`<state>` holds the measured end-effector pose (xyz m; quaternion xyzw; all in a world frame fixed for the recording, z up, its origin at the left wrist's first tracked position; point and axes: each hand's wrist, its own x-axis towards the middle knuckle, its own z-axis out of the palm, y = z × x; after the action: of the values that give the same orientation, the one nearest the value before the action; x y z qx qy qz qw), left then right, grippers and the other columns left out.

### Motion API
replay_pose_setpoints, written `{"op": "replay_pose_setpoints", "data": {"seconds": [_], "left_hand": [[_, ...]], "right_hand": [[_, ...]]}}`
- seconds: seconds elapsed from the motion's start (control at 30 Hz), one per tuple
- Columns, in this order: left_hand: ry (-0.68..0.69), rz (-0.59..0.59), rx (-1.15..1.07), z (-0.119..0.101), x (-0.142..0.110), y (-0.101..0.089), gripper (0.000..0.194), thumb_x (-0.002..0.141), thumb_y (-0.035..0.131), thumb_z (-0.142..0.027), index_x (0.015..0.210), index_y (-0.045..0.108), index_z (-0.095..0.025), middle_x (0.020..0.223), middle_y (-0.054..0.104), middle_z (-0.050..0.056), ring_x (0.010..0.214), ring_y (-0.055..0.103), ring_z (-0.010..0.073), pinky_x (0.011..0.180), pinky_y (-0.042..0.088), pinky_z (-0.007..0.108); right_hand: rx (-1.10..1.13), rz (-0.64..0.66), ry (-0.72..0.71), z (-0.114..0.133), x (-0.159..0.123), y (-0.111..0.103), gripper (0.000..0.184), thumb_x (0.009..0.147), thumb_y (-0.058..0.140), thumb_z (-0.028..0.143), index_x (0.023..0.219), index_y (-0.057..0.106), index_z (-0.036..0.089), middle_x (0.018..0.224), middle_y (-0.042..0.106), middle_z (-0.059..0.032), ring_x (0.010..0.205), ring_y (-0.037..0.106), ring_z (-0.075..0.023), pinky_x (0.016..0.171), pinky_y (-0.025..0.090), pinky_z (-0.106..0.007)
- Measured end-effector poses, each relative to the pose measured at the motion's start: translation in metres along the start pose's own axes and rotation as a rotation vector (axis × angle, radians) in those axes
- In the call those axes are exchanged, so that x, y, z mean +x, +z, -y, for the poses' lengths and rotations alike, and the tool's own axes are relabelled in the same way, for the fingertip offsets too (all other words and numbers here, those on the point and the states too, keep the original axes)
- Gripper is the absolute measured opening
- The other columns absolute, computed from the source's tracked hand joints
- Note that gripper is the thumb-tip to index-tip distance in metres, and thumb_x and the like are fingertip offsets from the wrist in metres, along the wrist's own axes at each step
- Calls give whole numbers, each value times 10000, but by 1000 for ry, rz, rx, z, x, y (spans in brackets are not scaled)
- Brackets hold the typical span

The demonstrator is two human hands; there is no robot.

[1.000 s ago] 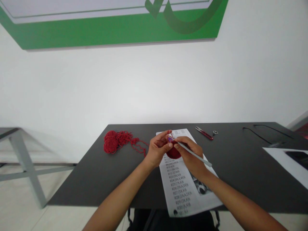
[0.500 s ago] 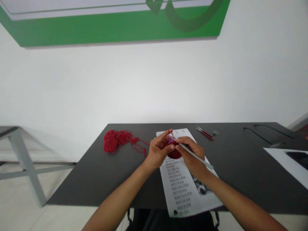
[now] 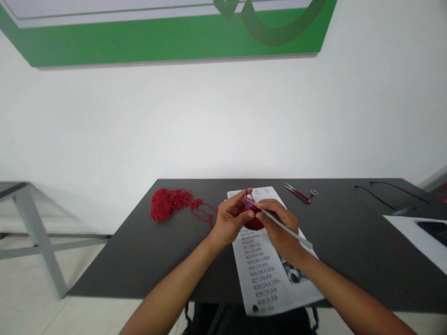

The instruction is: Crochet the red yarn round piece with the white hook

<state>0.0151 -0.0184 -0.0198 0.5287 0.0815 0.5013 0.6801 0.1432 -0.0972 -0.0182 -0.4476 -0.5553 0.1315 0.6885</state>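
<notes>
My left hand (image 3: pixel 228 218) pinches a small piece of red crochet work (image 3: pixel 254 224), with red yarn looped over its raised index finger. In my right hand (image 3: pixel 281 225) is a crochet hook (image 3: pixel 289 231) with a grey handle, held like a pen, its tip at the top of the red piece. A small purple spot shows on the work near the tip; what it is I cannot make out. Both hands meet above a printed pattern sheet (image 3: pixel 260 274). A strand trails left to a loose ball of red yarn (image 3: pixel 162 204).
Red-handled thread snips (image 3: pixel 298 193) and a small metal ring (image 3: pixel 314 193) lie at the back right of the dark table (image 3: pixel 157 260). Farther right are eyeglasses (image 3: pixel 394 207) and a white sheet (image 3: pixel 412 228) with a dark device (image 3: pixel 435 231) on it. A wall stands behind.
The hook's handle end has shifted slightly right and down with my right hand. My left hand keeps its hold on the red crochet work, and the view has moved very slightly.
</notes>
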Motion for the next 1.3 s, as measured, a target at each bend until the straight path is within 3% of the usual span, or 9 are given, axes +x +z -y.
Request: {"op": "replay_pose_setpoints", "data": {"seconds": [0.73,1.1,1.3], "left_hand": [[11,26,17,-1,0,1,518,686,907,-231,1184,767,-266,958,769,46,851,691,154,816,554,287],[-9,-145,-58,-1,3,1,424,661,924,-252,1062,794,-213,900,742,26,831,665,129,814,517,250],[-73,-144,-115,-3,3,4,386,684,913,-293,1042,792,-214,924,762,32,847,671,129,836,514,253]], "right_hand": [[-31,46,-71,-4,-2,-5,89,930,695,280,1013,725,289,1038,720,-20,981,700,-179,889,592,-328],[-29,61,-33,-6,0,-2,112,924,703,242,1017,725,300,1037,725,5,991,692,-154,918,567,-292],[-77,36,-39,-5,0,0,90,926,701,250,996,727,299,1038,692,4,986,674,-157,901,557,-298]]}}
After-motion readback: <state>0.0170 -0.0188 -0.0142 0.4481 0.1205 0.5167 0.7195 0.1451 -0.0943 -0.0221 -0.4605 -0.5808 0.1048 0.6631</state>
